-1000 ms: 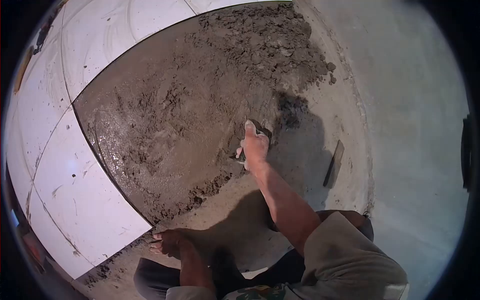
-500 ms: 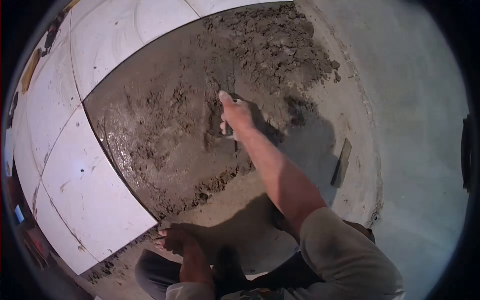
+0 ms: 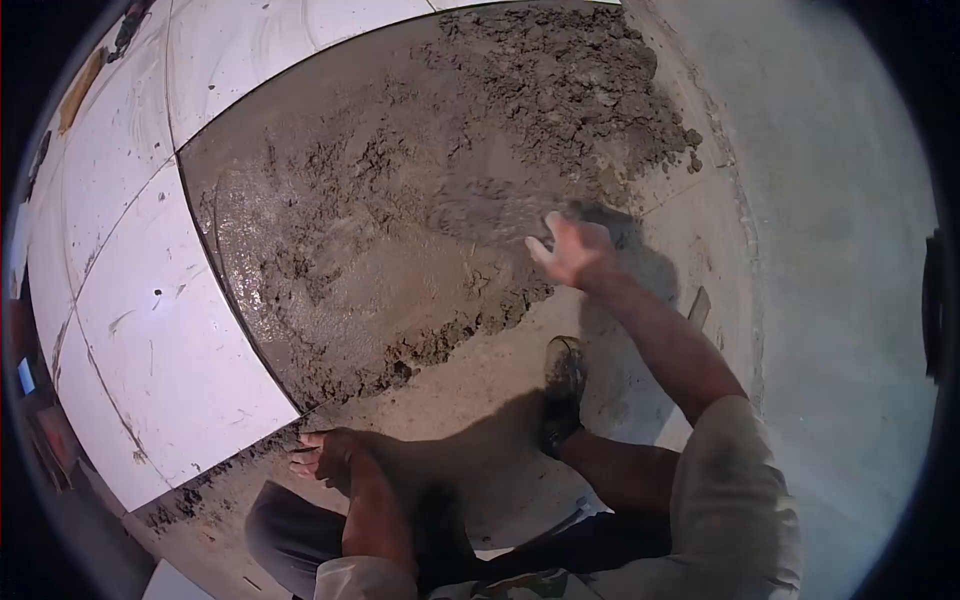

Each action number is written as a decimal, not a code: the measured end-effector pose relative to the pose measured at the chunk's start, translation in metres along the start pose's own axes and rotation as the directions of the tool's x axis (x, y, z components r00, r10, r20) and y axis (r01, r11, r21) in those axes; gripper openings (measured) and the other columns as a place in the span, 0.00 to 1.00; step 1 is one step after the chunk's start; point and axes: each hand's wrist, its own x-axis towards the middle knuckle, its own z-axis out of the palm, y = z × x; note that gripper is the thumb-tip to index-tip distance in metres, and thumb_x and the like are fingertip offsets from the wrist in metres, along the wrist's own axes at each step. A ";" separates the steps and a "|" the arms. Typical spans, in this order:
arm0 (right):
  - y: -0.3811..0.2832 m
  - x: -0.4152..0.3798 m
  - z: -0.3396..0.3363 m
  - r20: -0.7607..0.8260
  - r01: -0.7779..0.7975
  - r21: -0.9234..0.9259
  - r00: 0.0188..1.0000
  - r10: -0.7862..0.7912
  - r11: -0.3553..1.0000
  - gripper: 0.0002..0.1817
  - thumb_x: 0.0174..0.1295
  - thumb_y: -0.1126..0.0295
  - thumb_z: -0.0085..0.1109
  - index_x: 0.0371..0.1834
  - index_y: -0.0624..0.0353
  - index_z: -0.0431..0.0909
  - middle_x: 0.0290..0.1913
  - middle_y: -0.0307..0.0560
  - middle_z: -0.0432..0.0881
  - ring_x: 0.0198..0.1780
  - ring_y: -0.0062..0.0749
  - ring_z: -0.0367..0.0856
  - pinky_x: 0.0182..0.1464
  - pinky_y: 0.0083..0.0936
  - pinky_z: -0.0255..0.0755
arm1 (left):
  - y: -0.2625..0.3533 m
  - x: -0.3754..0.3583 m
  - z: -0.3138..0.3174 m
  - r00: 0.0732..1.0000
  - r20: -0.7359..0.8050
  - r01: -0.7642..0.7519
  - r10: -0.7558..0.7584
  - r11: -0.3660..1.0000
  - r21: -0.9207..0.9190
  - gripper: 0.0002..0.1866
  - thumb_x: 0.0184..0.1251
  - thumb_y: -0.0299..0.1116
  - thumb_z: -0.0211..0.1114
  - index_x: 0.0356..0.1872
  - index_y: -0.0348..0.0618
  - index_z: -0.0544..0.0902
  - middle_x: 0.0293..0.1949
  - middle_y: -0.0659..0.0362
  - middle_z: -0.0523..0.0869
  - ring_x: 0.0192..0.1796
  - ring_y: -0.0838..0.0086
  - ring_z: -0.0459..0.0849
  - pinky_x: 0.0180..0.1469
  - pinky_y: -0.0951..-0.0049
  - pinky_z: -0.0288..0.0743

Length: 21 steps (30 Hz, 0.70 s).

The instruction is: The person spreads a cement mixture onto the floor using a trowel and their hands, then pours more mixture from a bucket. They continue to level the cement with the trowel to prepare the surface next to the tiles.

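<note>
Wet grey mortar [image 3: 360,270] covers the floor beside white tiles [image 3: 170,330], smooth in places and lumpy towards the top right. My right hand [image 3: 575,250] is closed round the handle of a trowel, over the mortar's right edge. The trowel's blade [image 3: 490,208] is smeared by motion and hard to tell from the mortar; the handle is mostly hidden by the hand. Down by the near corner of the tile, my left hand [image 3: 325,455] has its fingers apart and nothing in it.
A flat strip [image 3: 699,307] lies on the floor right of my right forearm. My shoe [image 3: 565,385] stands on bare floor below the mortar. Smooth grey floor [image 3: 840,250] extends at the right. A yellowish-brown object [image 3: 82,90] rests at the tiles' far left.
My right hand has moved right and slightly down with the trowel, which was seen edge-on before. The mortar under its path looks flatter. The view has shifted a little, and my shoe now shows.
</note>
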 end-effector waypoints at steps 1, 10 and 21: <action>-0.007 0.003 0.005 0.066 -0.020 -0.090 0.998 0.026 0.996 0.29 0.65 0.44 0.50 0.50 0.63 0.74 0.33 0.60 0.83 0.37 0.54 0.84 0.44 0.42 0.77 | 0.001 0.000 -0.002 1.000 -0.004 -0.004 0.004 1.000 0.003 0.32 0.71 0.57 0.48 0.66 0.44 0.70 0.69 0.48 0.67 0.70 0.53 0.65 0.66 0.44 0.59; 0.020 0.041 -0.007 -0.089 -0.098 -0.026 0.991 0.096 0.995 0.29 0.64 0.43 0.51 0.49 0.61 0.74 0.37 0.59 0.84 0.42 0.51 0.84 0.49 0.44 0.75 | 0.015 0.005 -0.020 0.999 -0.031 -0.009 0.011 0.999 0.042 0.32 0.72 0.59 0.45 0.67 0.48 0.69 0.69 0.52 0.67 0.71 0.56 0.64 0.66 0.45 0.58; -0.003 -0.018 0.029 -0.190 0.085 -0.021 0.978 -0.088 0.996 0.30 0.64 0.43 0.53 0.52 0.62 0.72 0.40 0.59 0.83 0.47 0.50 0.83 0.51 0.46 0.74 | -0.015 0.013 0.024 0.994 -0.099 -0.045 0.048 0.998 0.035 0.33 0.72 0.61 0.42 0.68 0.52 0.67 0.71 0.55 0.64 0.72 0.58 0.62 0.66 0.45 0.56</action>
